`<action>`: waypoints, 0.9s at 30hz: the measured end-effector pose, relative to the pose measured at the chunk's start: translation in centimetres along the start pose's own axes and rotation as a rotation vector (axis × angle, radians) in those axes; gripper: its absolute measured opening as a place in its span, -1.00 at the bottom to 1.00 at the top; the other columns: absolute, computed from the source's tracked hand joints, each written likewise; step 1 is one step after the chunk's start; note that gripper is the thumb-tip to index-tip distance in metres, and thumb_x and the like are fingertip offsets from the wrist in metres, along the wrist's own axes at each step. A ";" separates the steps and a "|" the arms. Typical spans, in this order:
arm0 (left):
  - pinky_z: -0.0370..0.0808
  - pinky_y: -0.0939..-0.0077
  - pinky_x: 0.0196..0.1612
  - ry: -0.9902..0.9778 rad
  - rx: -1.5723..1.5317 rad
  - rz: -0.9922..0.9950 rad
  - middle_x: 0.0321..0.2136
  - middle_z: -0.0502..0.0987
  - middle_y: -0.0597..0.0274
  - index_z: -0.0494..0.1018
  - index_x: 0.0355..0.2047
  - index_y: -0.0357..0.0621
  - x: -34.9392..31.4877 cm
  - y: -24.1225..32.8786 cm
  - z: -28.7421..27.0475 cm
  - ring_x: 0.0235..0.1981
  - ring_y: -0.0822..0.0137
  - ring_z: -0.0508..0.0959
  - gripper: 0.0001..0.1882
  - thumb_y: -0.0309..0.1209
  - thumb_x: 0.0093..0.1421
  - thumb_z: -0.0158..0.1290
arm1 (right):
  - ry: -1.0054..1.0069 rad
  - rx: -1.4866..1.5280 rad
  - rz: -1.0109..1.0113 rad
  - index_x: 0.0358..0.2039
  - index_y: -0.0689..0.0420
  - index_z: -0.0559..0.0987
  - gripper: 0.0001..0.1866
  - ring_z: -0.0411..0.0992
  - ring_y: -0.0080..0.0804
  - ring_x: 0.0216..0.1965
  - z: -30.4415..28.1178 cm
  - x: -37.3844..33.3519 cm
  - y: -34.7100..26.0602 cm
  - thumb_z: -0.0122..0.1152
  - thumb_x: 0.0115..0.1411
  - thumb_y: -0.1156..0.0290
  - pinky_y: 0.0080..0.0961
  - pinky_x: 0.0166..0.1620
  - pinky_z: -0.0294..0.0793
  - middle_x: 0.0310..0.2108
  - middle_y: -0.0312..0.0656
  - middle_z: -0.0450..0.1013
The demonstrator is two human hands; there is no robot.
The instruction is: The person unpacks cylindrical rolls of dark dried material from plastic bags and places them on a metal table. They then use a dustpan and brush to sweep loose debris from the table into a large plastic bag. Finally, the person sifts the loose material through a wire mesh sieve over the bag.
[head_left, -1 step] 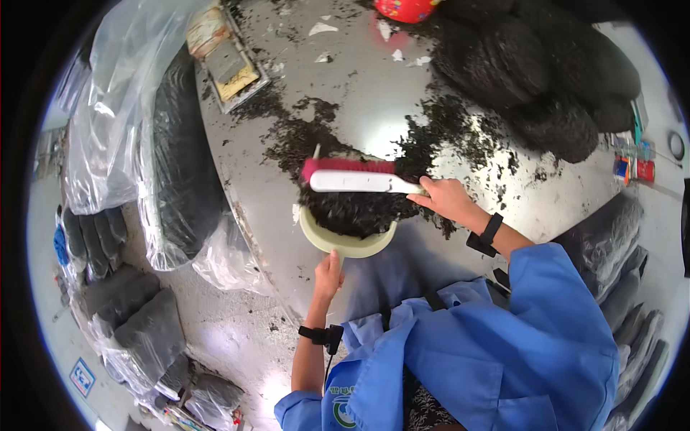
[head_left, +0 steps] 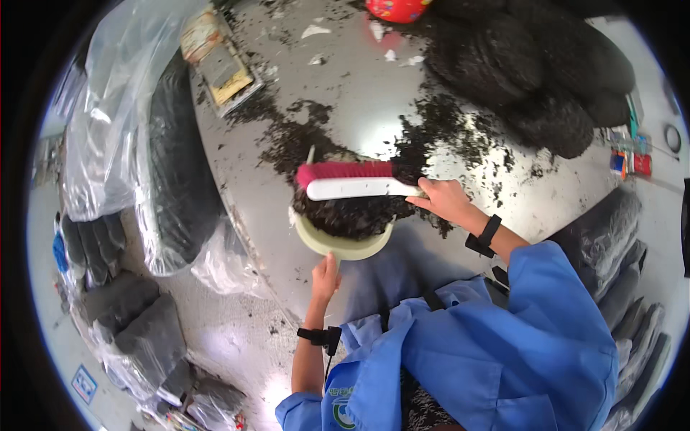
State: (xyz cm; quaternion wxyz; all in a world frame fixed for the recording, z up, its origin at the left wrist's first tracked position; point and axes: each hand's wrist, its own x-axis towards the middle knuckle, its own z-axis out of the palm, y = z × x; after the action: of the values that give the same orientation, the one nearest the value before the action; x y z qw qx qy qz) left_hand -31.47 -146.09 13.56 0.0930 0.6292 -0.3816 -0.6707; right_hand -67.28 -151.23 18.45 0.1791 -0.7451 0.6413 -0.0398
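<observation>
My right hand [head_left: 445, 200] is closed round the handle of a bench brush [head_left: 359, 187] with a white back and dark pink bristles. The brush lies across the far side of a pale green dustpan [head_left: 343, 249], its bristles turned away from me. Dark shredded scraps [head_left: 345, 215] fill much of the pan. At the near side, my left hand [head_left: 326, 279] grips the dustpan by its short handle, thumb on top. The pan sits low at the grey table's near edge. What lies right under the bristles is hidden.
Dark scraps [head_left: 460, 136] and white bits litter the table [head_left: 359, 86]. Black bundles [head_left: 532, 72] heap up at the far right, near a red container [head_left: 397, 8]. A dirty tray [head_left: 231, 75] lies far left. Plastic-wrapped bundles [head_left: 176, 165] flank the table's left side.
The brush has dipped slightly toward me and the dustpan, showing more of its bristles. Both hands keep their hold. The surroundings have shifted slightly left in the picture.
</observation>
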 end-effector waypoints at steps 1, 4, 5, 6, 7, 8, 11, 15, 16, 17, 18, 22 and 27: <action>0.20 0.56 -0.78 0.010 -0.005 0.017 -0.85 0.28 0.28 0.34 -0.60 -0.24 0.1 -1.4 -0.4 -0.85 0.49 0.28 -0.44 -0.02 0.35 -0.26 | 0.095 0.001 -0.019 -0.42 0.14 0.44 -0.54 0.42 -0.19 -0.67 0.4 -0.9 0.4 0.17 0.10 -0.07 -0.32 -0.60 0.39 -0.73 -0.19 0.39; 0.19 0.58 -0.78 0.009 0.015 0.091 -0.85 0.28 0.30 0.33 -0.61 -0.23 0.2 -3.4 -1.8 -0.85 0.50 0.28 -0.44 -0.04 0.35 -0.26 | 0.109 0.021 0.187 -0.42 0.14 0.43 -0.50 0.42 -0.24 -0.70 -1.0 -3.6 3.4 0.07 0.15 -0.12 -0.36 -0.61 0.42 -0.71 -0.20 0.41; 0.19 0.59 -0.78 0.015 0.020 0.119 -0.85 0.28 0.31 0.33 -0.62 -0.22 0.1 -3.8 -2.5 -0.85 0.51 0.27 -0.45 -0.04 0.35 -0.26 | 0.145 -0.002 0.267 -0.40 0.16 0.45 -0.49 0.37 -0.34 -0.76 -0.9 -4.6 5.6 0.03 0.18 -0.13 -0.42 -0.68 0.38 -0.75 -0.25 0.37; 0.19 0.59 -0.78 -0.010 0.059 0.120 -0.85 0.27 0.31 0.33 -0.62 -0.22 -0.2 -3.9 -3.4 -0.85 0.51 0.27 -0.45 -0.04 0.35 -0.25 | 0.148 -0.071 0.312 -0.37 0.18 0.46 -0.46 0.31 -0.48 -0.81 -0.4 -5.7 8.9 -0.03 0.21 -0.14 -0.52 -0.77 0.30 -0.77 -0.30 0.35; 0.19 0.59 -0.78 -0.021 0.103 0.116 -0.85 0.27 0.32 0.33 -0.62 -0.21 -1.0 -3.6 -4.8 -0.85 0.52 0.27 -0.45 -0.05 0.35 -0.25 | 0.182 -0.055 0.415 -0.35 0.20 0.47 -0.44 0.26 -0.57 -0.83 -0.7 -6.2 10.8 -0.09 0.24 -0.14 -0.61 -0.82 0.22 -0.78 -0.34 0.34; 0.18 0.59 -0.78 -0.035 0.144 0.115 -0.85 0.27 0.32 0.33 -0.62 -0.21 -1.6 -3.2 -6.0 -0.85 0.52 0.27 -0.46 -0.05 0.35 -0.25 | 0.109 -0.043 0.522 -0.35 0.21 0.47 -0.43 0.26 -0.60 -0.82 -1.0 -6.9 13.9 -0.10 0.25 -0.14 -0.64 -0.84 0.20 -0.79 -0.35 0.33; 0.17 0.58 -0.77 -0.072 0.340 0.030 -0.85 0.26 0.35 0.33 -0.64 -0.19 -3.8 -1.8 -9.7 -0.85 0.53 0.26 -0.47 -0.07 0.35 -0.23 | 0.157 -0.200 0.583 -0.39 0.23 0.47 -0.40 0.34 -0.37 -0.79 -2.3 -6.9 17.6 -0.15 0.26 -0.15 -0.44 -0.75 0.36 -0.77 -0.23 0.37; 0.17 0.57 -0.76 -0.167 0.346 -0.136 -0.84 0.25 0.36 0.33 -0.65 -0.22 -5.7 2.1 -8.9 -0.83 0.52 0.27 -0.45 -0.05 0.34 -0.20 | -0.019 0.138 0.633 -0.40 0.25 0.46 -0.39 0.39 -0.34 -0.76 0.8 -6.1 13.9 -0.20 0.28 -0.14 -0.39 -0.69 0.44 -0.74 -0.19 0.38; 0.18 0.55 -0.75 -0.162 0.377 -0.138 -0.84 0.25 0.34 0.34 -0.63 -0.24 -5.5 2.7 -7.9 -0.83 0.51 0.28 -0.45 -0.03 0.32 -0.18 | -0.076 0.186 0.672 -0.41 0.24 0.46 -0.39 0.40 -0.39 -0.74 2.6 -6.5 12.5 -0.20 0.29 -0.13 -0.41 -0.67 0.44 -0.73 -0.21 0.38; 0.19 0.53 -0.74 -0.161 0.394 -0.118 -0.84 0.24 0.33 0.36 -0.60 -0.26 -5.0 2.4 -7.0 -0.83 0.49 0.29 -0.45 -0.02 0.32 -0.17 | -0.089 0.206 0.609 -0.40 0.23 0.47 -0.39 0.43 -0.32 -0.70 1.7 -6.5 9.2 -0.20 0.28 -0.15 -0.36 -0.62 0.47 -0.72 -0.18 0.40; 0.20 0.53 -0.74 -0.145 0.368 -0.118 -0.84 0.25 0.32 0.36 -0.60 -0.26 -4.4 2.2 -5.6 -0.83 0.48 0.30 -0.45 -0.02 0.31 -0.18 | -0.126 0.164 0.588 -0.40 0.21 0.47 -0.39 0.46 -0.21 -0.65 2.2 -7.0 7.0 -0.17 0.26 -0.16 -0.28 -0.55 0.49 -0.69 -0.11 0.43; 0.22 0.51 -0.76 -0.072 0.403 0.034 -0.87 0.27 0.26 0.37 -0.60 -0.26 -2.3 2.0 0.5 -0.85 0.45 0.32 -0.41 0.03 0.32 -0.22 | -0.196 0.305 0.448 -0.39 0.22 0.45 -0.42 0.48 0.04 -0.54 3.3 -9.2 0.1 -0.07 0.20 -0.16 -0.10 -0.41 0.46 -0.64 0.02 0.45; 0.19 0.56 -0.77 -0.143 0.213 0.122 -0.88 0.26 0.30 0.34 -0.63 -0.23 -1.7 -1.4 2.5 -0.85 0.49 0.28 -0.40 0.02 0.34 -0.28 | 0.022 0.085 0.254 -0.45 0.15 0.43 -0.51 0.47 -0.15 -0.60 1.0 -12.0 -0.7 0.05 0.16 -0.10 -0.28 -0.53 0.44 -0.65 -0.09 0.44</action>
State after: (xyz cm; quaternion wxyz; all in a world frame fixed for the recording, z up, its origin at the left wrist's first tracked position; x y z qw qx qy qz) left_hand -32.89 -143.11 13.79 0.0387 0.5618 -0.4938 -0.6626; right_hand -68.46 -139.27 19.74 0.2071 -0.6491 0.7301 -0.0522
